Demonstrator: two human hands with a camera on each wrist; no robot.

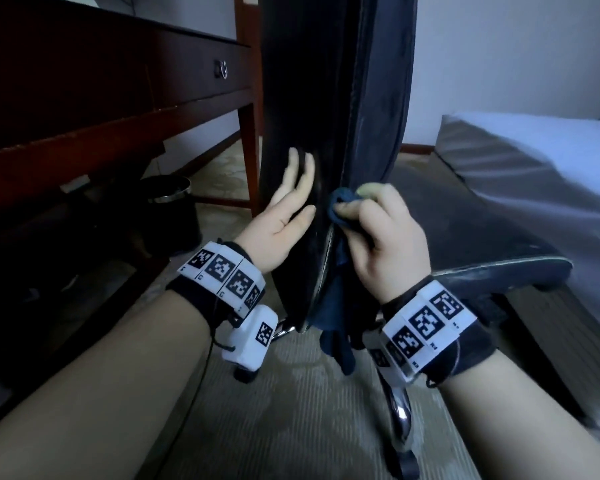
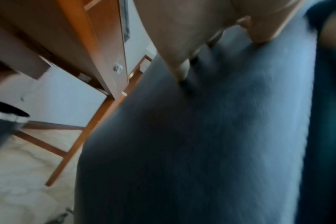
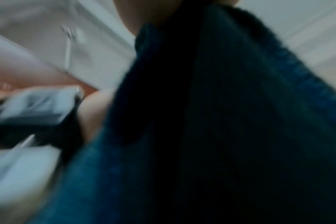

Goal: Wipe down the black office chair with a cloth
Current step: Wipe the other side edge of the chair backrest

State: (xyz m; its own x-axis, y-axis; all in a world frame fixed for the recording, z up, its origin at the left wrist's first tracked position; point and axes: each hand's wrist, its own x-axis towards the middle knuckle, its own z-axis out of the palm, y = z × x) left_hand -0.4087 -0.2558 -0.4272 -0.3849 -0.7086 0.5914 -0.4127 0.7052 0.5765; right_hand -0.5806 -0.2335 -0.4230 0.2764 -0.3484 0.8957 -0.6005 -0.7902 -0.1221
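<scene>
Right hand (image 1: 385, 237) is curled round a blue cloth (image 1: 340, 206), bunched against the stitched side edge of the chair (image 1: 336, 98) backrest; the rest of the cloth is seen hanging below the wrist. Left hand (image 1: 288, 209) is laid flat on the back panel, fingers straight. Chair is stood on carpet (image 1: 291, 410), between a wooden desk (image 1: 101, 81) and a bed (image 1: 534, 161). A bin (image 1: 174, 209) is seen under the desk.

left hand (image 1: 288, 216) flat (fingers straight), right hand (image 1: 383, 237) fisted
</scene>
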